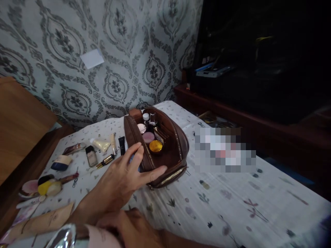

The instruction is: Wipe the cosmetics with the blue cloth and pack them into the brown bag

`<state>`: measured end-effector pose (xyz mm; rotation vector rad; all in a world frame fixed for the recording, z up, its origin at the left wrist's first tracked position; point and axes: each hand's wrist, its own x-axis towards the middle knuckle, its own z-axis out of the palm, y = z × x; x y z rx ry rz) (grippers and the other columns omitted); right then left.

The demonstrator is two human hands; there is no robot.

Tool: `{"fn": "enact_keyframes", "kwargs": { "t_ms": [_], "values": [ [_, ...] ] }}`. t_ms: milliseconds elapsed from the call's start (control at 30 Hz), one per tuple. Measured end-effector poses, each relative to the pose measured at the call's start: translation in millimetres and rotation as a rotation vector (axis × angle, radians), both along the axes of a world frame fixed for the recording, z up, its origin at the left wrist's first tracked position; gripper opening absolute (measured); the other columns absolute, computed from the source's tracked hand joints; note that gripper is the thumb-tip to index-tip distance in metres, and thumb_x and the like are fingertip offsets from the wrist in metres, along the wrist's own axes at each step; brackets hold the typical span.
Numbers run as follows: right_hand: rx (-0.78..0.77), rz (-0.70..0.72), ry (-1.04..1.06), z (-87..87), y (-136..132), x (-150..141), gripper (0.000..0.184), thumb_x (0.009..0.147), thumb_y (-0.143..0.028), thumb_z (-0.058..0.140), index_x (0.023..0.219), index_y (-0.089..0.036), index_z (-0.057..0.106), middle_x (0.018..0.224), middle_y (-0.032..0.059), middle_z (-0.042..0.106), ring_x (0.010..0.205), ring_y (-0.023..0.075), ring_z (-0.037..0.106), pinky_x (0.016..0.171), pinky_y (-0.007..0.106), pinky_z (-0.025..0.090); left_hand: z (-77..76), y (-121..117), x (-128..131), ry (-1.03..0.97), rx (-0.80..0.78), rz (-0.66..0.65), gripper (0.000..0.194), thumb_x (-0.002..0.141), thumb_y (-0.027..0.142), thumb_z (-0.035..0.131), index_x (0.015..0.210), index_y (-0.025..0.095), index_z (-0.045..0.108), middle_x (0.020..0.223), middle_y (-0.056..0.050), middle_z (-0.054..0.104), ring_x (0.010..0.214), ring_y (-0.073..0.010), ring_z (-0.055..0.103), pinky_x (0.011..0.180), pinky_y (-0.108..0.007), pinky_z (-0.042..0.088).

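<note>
A brown makeup bag [134, 134] stands unzipped on the patterned cloth. Inside it are a gold-topped round container [156, 146], a pink round compact [148, 137], a white-capped bottle [146, 117] and other cosmetics. My left hand [126, 172] grips the bag's near left corner, fingers over the side rim and thumb along the front edge. Below it, at the bottom edge of the view, my right hand [134, 229] is closed around a pink tube [102, 238]. A shiny silver part [63, 236] shows at the tube's left; the frame cuts off the rest.
Cosmetics lie left of the bag: a foundation bottle [91, 156], a cream tube [100, 144], a black-and-gold lipstick [105, 161], a dark-based jar [61, 162] and a large beige tube [41, 222]. A blurred-out item [223, 150] lies right. A dark screen [258, 69] stands behind.
</note>
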<state>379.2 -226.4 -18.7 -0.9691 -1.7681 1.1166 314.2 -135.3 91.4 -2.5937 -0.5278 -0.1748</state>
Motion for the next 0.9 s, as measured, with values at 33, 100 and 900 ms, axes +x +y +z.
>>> {"fn": "enact_keyframes", "kwargs": {
  "t_ms": [33,100,900],
  "values": [
    [-0.072,-0.054,-0.032,3.3,-3,4,0.032,0.090,-0.055,0.054,0.111,-0.033,0.066,0.088,0.0056,0.069,0.078,0.0239,0.063,0.057,0.030,0.047,-1.3,1,-2,-0.021,-0.013,-0.002,0.085,0.084,0.002,0.049,0.152,0.047,0.026,0.136,-0.013,0.045,0.140,-0.0351,0.037,0.080,-0.035,0.060],
    [-0.151,-0.098,-0.023,11.8,-7,16,0.038,0.085,-0.057,0.061,0.111,-0.031,0.063,0.090,0.0066,0.067,0.078,0.0238,0.061,0.056,0.029,0.044,-3.7,3,-7,-0.064,-0.058,-0.026,0.080,0.087,0.003,0.046,0.153,0.043,0.027,0.139,-0.014,0.042,0.141,-0.0343,0.037,0.084,-0.037,0.060],
    [0.222,-0.325,-0.737,178.4,61,186,0.016,0.088,-0.026,0.059,0.089,-0.014,0.071,0.085,0.0084,0.069,0.077,0.0189,0.061,0.064,0.027,0.038,-3.5,-2,-22,-0.340,-0.390,0.033,0.064,0.093,0.004,0.035,0.150,0.035,0.035,0.147,-0.010,0.041,0.144,-0.0231,0.039,0.111,-0.040,0.046]
  ]
}}
